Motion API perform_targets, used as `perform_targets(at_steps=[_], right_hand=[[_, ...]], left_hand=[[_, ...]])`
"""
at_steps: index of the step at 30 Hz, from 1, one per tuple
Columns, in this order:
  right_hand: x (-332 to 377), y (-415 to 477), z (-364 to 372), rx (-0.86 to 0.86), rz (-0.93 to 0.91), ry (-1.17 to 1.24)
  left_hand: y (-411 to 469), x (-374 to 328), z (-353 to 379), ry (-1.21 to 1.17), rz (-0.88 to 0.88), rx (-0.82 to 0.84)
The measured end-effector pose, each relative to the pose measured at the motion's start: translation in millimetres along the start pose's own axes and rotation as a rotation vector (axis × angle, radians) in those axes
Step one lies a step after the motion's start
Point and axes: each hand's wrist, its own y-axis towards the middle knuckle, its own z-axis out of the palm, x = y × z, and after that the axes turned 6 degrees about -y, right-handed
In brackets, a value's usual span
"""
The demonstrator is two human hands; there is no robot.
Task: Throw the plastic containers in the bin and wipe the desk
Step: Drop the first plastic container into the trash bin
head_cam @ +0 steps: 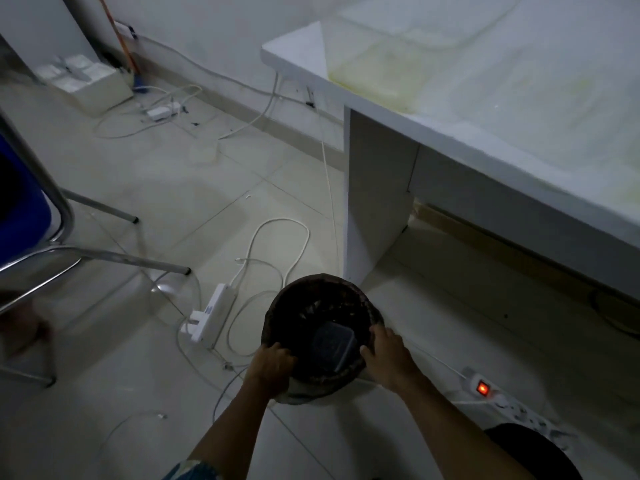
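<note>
Pale floor tiles (pixel 173 188) spread out dimly below us, strewn with white cables, and the bin (pixel 273 306) stands on them, lined in a dark bag. Both our forearms reach forward and down to it from the lower edge of the view. Our left hand (pixel 273 363) sits on the near left of the bin's rim, knuckles up, fingers curled over the edge of the liner. Our right hand (pixel 388 355) holds the near right of the rim, fingers bent over the top and thumb pointing inward. Neither hand carries anything else. Inside the bin, towards its right side and just by our right thumb, lies a clear plastic container (pixel 334 344), tilted. Beyond the bin and to its right stands the white desk (pixel 485 140), its top smeared with yellowish stains. A white power strip (pixel 211 317) lies left of the bin, and another with a glowing red switch (pixel 482 388) lies to its right. Well left of the bin we see a metal-framed chair (pixel 62 251).
</note>
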Motion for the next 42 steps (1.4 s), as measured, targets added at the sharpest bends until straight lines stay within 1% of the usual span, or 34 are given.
perform_targets(at_steps=[2,5,6,8,9,12,16,20,23,26,27,30,35,37,40,42], right_hand=[[-1.3,-5.1,-9.8,-0.024,-0.039,-0.127],[-1.0,-17.3,-26.1,-0.077,-0.096,-0.234],[-0.6,-21.8,-31.9,-0.099,-0.117,-0.261],[0.7,-31.7,-43.2,-0.141,-0.167,-0.3],[1.8,-37.8,-49.3,-0.157,-0.195,-0.309],[7.0,-57.3,-67.7,-0.183,-0.288,-0.313],[13.8,-85.7,-88.9,-0.232,-0.416,-0.356],[24.9,-110.8,-108.3,-0.316,-0.511,-0.463],[35.2,-127.5,-127.3,-0.369,-0.527,-0.544],[46.1,-148.5,-147.9,-0.463,-0.556,-0.645],[47.8,-153.5,-154.5,-0.472,-0.525,-0.65],[50.5,-168.4,-171.8,-0.61,-0.513,-0.756],[50.6,-195.1,-206.0,-0.613,-0.503,-0.902],[49.7,-210.1,-219.0,-0.637,-0.534,-0.937],[46.0,-232.5,-237.0,-0.814,-0.595,-0.937],[41.7,-245.6,-246.5,-0.895,-0.581,-0.889]], left_hand=[[-3.8,-0.8,-16.0,-0.018,-0.035,-0.018],[-14.3,-1.7,-42.6,-0.01,-0.058,-0.126],[-14.1,-0.8,-43.7,-0.005,-0.059,-0.192],[-16.1,-3.7,-52.3,-0.032,-0.114,-0.313],[-20.8,-7.6,-61.1,-0.035,-0.13,-0.349],[-35.9,-22.7,-85.2,0.012,-0.131,-0.459],[-58.0,-41.0,-110.8,0.005,-0.128,-0.453],[-76.3,-49.7,-136.3,0.016,-0.135,-0.468],[-82.7,-49.4,-156.0,0.058,-0.144,-0.527],[-93.7,-52.2,-184.8,0.071,-0.145,-0.601],[-97.8,-53.8,-195.4,0.084,-0.14,-0.641],[-106.6,-58.9,-224.7,0.138,-0.114,-0.751],[-121.3,-72.5,-276.1,0.165,-0.115,-0.819],[-123.8,-77.0,-291.3,0.163,-0.107,-0.836],[-130.0,-86.9,-313.3,0.139,-0.09,-0.847],[-131.8,-94.9,-325.7,0.127,-0.084,-0.885]])
